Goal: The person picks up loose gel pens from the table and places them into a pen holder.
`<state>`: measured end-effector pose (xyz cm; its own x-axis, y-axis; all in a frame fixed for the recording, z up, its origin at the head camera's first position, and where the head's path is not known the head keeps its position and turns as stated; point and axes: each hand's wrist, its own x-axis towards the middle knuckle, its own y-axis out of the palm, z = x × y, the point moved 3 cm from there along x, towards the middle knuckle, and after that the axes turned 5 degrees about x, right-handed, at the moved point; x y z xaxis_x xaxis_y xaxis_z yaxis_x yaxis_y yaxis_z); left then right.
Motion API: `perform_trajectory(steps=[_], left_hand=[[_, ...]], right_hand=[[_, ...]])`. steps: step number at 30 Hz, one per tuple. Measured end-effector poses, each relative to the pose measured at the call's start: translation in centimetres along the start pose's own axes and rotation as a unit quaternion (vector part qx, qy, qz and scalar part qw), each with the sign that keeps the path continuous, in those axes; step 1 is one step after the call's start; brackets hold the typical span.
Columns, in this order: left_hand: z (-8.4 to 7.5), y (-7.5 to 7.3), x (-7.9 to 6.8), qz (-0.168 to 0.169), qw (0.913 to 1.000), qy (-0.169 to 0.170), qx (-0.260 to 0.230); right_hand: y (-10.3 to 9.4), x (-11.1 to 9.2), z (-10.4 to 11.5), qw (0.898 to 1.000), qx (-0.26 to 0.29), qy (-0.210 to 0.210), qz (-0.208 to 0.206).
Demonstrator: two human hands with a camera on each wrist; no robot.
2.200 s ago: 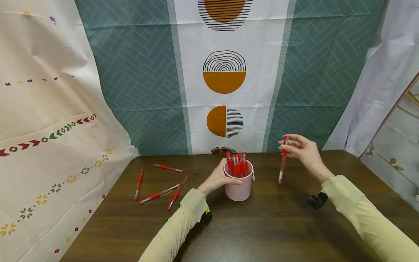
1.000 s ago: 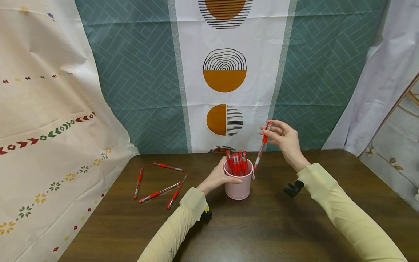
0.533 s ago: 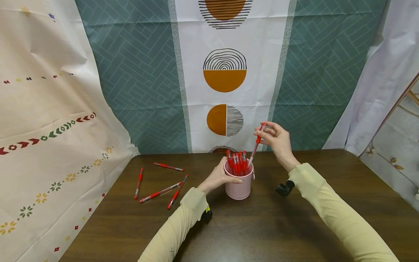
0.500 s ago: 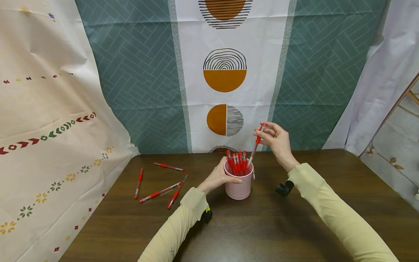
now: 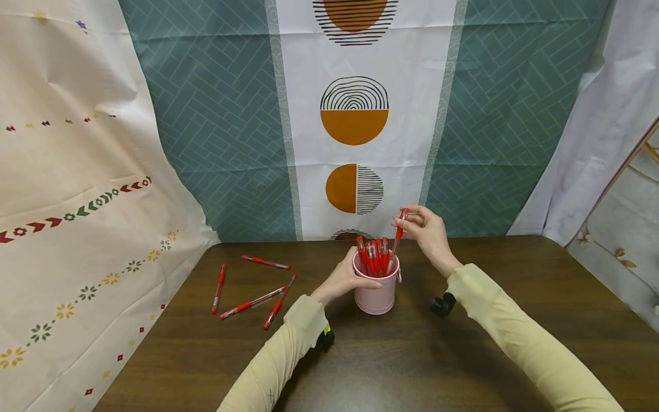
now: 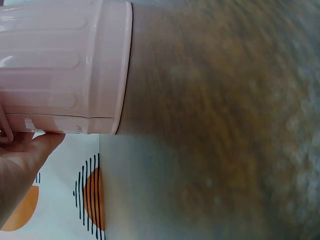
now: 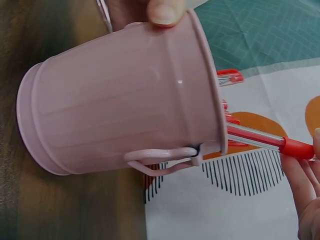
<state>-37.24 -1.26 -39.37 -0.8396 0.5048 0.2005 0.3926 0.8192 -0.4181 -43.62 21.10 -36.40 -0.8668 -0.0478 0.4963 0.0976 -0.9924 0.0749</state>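
Note:
A small pink bucket (image 5: 374,298) with a side handle stands upright on the dark wooden table. Several red pens (image 5: 372,257) lean in it, capped ends up. My left hand (image 5: 344,280) grips the bucket from its left side, thumb across the front near the rim. Pinched near its top by my right hand (image 5: 426,232), one red pen (image 5: 399,233) has its lower end inside the bucket at the right rim. In the right wrist view this pen's red grip (image 7: 295,148) sits at my fingers, and the clear barrel enters the bucket (image 7: 125,100).
Several more red pens lie loose on the table at left, among them one pen (image 5: 265,262) at the back and one pen (image 5: 218,288) farthest left. Two others cross near the left forearm. A patterned cloth (image 5: 231,126) hangs behind the table's back edge.
My right hand has moved left from the table's right side, carrying the pen over the bucket, then lowered so the pen's end is inside. The left hand keeps its hold.

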Motion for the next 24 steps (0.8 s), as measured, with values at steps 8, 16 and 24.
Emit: perform_trajectory(steps=[8, 16, 24], left_hand=[[0.0, 0.0, -0.1, -0.001, 1.0, 0.0, 0.002], [0.1, 0.1, 0.1, -0.001, 1.0, 0.005, -0.002], [0.1, 0.1, 0.0, -0.004, 1.0, 0.008, 0.002]], right_hand=[[2.4, -2.6, 3.7, 0.999, -0.03, 0.016, 0.013], [4.4, -4.4, 6.7, 0.99, -0.131, 0.05, 0.013], [4.7, -5.0, 6.0, 0.98, -0.193, 0.038, 0.037]])
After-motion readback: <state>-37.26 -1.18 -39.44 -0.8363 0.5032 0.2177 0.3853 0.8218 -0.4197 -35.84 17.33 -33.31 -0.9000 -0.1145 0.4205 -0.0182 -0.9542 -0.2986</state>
